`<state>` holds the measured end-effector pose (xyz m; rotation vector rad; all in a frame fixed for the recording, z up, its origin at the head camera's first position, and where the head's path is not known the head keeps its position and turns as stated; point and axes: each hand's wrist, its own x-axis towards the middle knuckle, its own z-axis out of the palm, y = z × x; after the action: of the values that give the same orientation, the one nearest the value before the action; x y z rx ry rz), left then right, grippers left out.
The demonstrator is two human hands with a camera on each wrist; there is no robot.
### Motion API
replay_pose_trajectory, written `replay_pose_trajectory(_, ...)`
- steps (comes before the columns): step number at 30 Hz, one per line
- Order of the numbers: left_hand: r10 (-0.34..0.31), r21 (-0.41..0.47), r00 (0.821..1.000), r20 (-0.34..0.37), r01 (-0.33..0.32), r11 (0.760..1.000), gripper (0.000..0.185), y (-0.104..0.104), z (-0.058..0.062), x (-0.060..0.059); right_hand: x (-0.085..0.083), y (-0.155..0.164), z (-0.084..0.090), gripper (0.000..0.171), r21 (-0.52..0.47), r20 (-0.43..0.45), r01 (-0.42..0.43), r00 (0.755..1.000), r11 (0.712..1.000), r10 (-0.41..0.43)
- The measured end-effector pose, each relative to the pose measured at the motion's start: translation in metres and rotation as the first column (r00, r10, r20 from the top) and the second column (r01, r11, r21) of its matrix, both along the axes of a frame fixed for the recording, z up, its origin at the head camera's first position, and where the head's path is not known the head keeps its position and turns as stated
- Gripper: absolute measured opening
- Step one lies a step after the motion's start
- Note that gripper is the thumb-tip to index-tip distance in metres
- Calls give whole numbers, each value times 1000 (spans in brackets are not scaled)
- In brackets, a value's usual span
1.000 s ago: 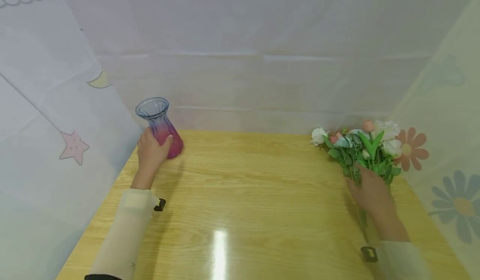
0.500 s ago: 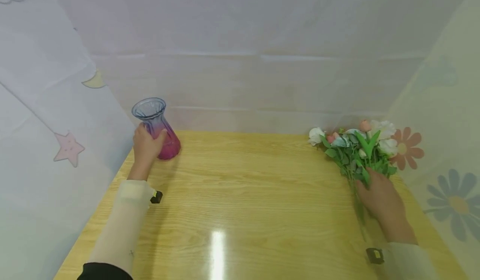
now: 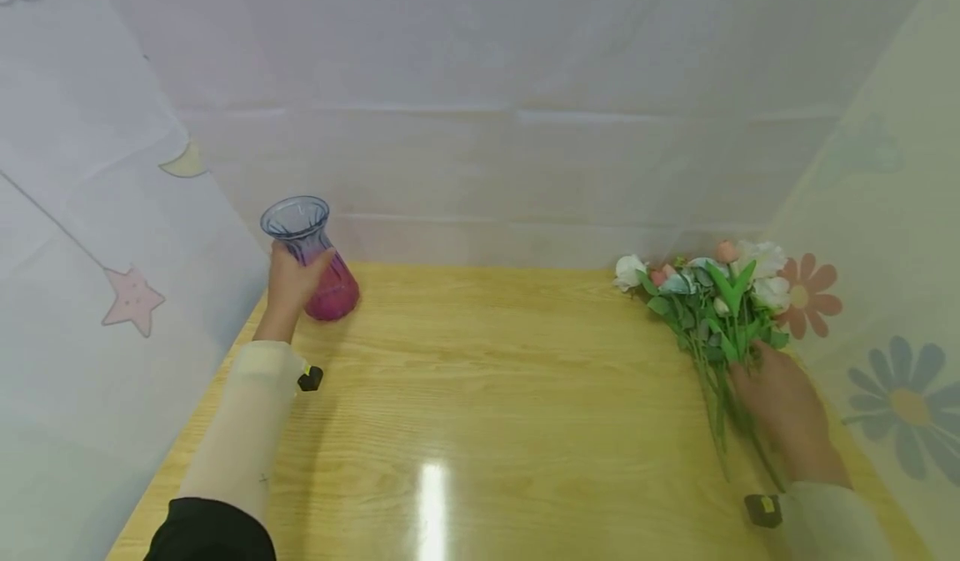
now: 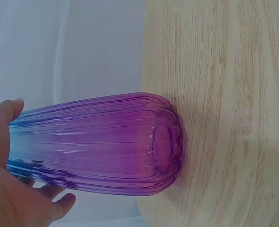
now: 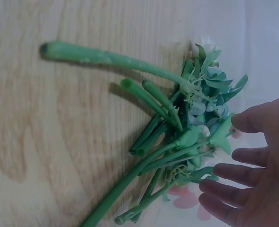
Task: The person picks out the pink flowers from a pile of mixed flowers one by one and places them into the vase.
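Note:
On the left of the head view stands a glass vase [image 3: 335, 291], blue at its flared rim and pink-purple at the base. My left hand [image 3: 288, 282] holds it round the upper body; in the left wrist view the thumb and curled fingers lie on opposite sides of the ribbed vase [image 4: 92, 142], its base right at the tabletop. At the right lies a bunch of artificial flowers [image 3: 693, 298], white and pink blooms with green leaves. My right hand [image 3: 783, 403] is over the stems, and in the right wrist view its fingers [image 5: 236, 175] are extended beside the leaves, nothing gripped.
The wooden table [image 3: 487, 369] stretches between the vase and the flowers. A pale cloth wall [image 3: 480, 169] rises along the back edge, and printed cloth closes in both sides. The cut stem ends [image 5: 82, 53] point toward the near side of the table.
My right hand has drawn slightly back and right along the stems, with more of them showing. My left hand keeps its hold on the vase, and the head view has shifted slightly.

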<state>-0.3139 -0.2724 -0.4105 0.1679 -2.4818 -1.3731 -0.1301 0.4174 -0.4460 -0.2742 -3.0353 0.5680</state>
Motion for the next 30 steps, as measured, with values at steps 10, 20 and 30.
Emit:
replay_pose_trajectory(10, 5, -14, 1000, -6, -5, 1000, 94, -6, -3, -2, -4, 8, -4, 75, -32, 75, 39, 996, 999, -37)
replay_pose_trajectory(20, -30, -24, 999, 14, 31, 999, 93, -4, 2, 3, -12, 18, -7, 78, -43, 179, 51, 983, 998, -43)
replay_pose_trajectory(30, -59, -35, 998, 2, 59, 998, 91, 0, 2, 8, -20, 24, -11, 77, -51, 229, 44, 973, 998, -31)
